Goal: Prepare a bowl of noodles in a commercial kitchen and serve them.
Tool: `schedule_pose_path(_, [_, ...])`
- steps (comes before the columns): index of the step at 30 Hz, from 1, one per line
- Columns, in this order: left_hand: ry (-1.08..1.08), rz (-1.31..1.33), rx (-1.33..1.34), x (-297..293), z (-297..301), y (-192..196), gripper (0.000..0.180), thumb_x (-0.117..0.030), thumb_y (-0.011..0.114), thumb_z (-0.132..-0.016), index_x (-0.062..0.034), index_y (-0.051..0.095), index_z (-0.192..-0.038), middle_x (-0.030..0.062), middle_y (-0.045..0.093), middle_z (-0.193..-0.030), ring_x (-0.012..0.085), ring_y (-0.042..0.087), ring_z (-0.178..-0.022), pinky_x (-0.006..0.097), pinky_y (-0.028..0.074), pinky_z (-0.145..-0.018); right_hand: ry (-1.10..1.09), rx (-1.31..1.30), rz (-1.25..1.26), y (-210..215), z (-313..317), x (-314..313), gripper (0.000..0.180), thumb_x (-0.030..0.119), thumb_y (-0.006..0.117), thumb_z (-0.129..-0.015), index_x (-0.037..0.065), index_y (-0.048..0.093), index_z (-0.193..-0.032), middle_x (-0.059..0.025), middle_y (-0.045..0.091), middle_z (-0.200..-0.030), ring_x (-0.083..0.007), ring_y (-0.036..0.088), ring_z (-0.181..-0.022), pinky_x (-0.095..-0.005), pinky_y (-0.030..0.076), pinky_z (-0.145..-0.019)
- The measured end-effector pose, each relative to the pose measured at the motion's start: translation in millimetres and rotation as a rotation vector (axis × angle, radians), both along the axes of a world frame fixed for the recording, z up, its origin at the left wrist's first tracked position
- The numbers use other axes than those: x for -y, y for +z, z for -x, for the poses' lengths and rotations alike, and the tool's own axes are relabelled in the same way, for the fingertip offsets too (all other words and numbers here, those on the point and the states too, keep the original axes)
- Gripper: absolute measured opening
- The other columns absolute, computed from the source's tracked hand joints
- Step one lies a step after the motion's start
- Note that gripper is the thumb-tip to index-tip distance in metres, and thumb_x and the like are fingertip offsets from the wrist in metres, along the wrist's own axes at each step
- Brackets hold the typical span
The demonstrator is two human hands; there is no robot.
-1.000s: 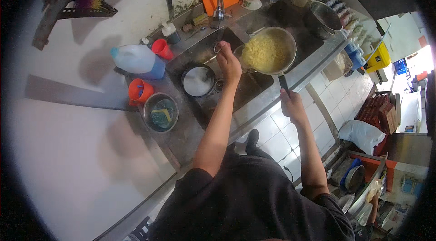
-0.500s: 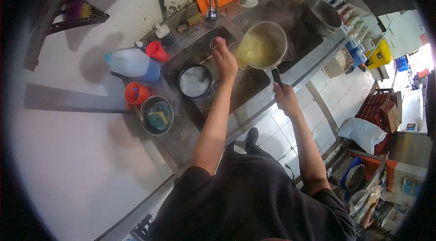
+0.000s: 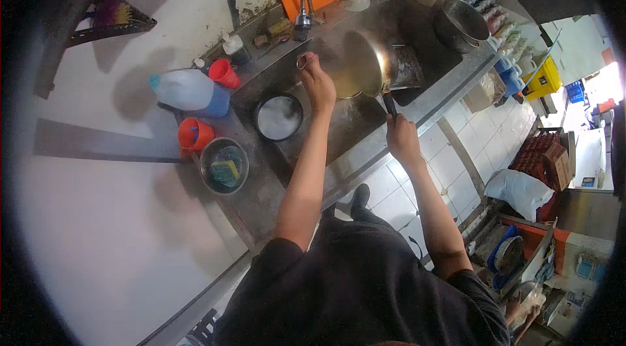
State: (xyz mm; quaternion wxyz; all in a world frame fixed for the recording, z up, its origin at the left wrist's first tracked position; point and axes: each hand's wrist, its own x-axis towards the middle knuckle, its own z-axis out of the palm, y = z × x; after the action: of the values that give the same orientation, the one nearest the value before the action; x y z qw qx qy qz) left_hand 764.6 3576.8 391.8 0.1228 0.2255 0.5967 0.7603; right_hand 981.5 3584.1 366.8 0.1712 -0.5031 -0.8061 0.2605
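Observation:
My right hand (image 3: 403,141) grips the black handle of a metal saucepan (image 3: 380,62), which is tipped steeply leftward over the sink. Steam and yellowish contents show at its lower left side. Below it, part of the curved rim of a round vessel (image 3: 349,94) is visible; its kind is hidden by steam and the saucepan. My left hand (image 3: 317,88) is closed around a thin metal handle whose ring end (image 3: 301,60) sticks out past the fingers. What this handle joins is mostly hidden. A dark round pan (image 3: 279,117) with whitish foamy liquid sits in the sink, left of my left hand.
A faucet (image 3: 304,10) rises behind the sink. Along the left stand a jug of blue liquid (image 3: 192,92), red cups (image 3: 225,73) and a metal bowl (image 3: 224,166) with a sponge. A large pot (image 3: 462,23) is at the right. Another person's hands (image 3: 523,310) show lower right.
My right hand has tipped the saucepan much further left, so its inside is now less visible and its outer side shows. Steam has thickened. My left hand has shifted slightly left.

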Motion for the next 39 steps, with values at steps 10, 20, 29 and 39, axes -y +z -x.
schedule_pose_path(10, [0.055,-0.030,-0.091,10.7,15.5,-15.3,0.029,-0.024,0.035,-0.098,0.0012,0.049,-0.093,0.0086,0.048,-0.089,0.0193,0.046,-0.085,0.032,0.039,-0.083,0.038,0.038,-0.012,7.3,13.1,13.1,0.029,0.025,0.049,-0.094,-0.003,0.052,-0.087,-0.0273,0.060,-0.070,-0.0470,0.059,-0.073,-0.0541,0.045,-0.064])
schedule_pose_path(20, [0.174,-0.212,0.065,24.6,27.5,-4.3,0.028,-0.023,0.036,-0.094,-0.0007,0.047,-0.081,0.0040,0.042,-0.077,0.0170,0.039,-0.074,0.030,0.034,-0.070,-0.040,-0.317,0.260,-13.3,8.8,2.8,0.036,0.033,0.058,-0.092,-0.002,0.056,-0.085,-0.0107,0.052,-0.055,-0.0217,0.050,-0.048,-0.0343,0.038,-0.047])
schedule_pose_path(29, [0.180,-0.185,-0.060,39.2,45.9,23.2,0.030,-0.023,0.034,-0.093,-0.0015,0.043,-0.075,0.0041,0.039,-0.075,0.0171,0.038,-0.070,0.031,0.035,-0.067,-0.267,-0.930,0.910,-5.1,-14.0,10.0,0.038,0.035,0.056,-0.094,-0.003,0.058,-0.095,0.0073,0.033,-0.052,-0.0053,0.029,-0.039,-0.0241,0.020,-0.038])
schedule_pose_path(39, [0.238,-0.161,-0.006,48.4,62.4,29.3,0.026,-0.025,0.039,-0.088,-0.0078,0.037,-0.069,0.0016,0.036,-0.073,0.0160,0.036,-0.069,0.032,0.031,-0.065,-0.344,-0.882,1.076,-29.7,-49.1,18.7,0.040,0.036,0.055,-0.093,-0.004,0.057,-0.097,0.0035,0.040,-0.056,-0.0068,0.035,-0.044,-0.0228,0.025,-0.040])
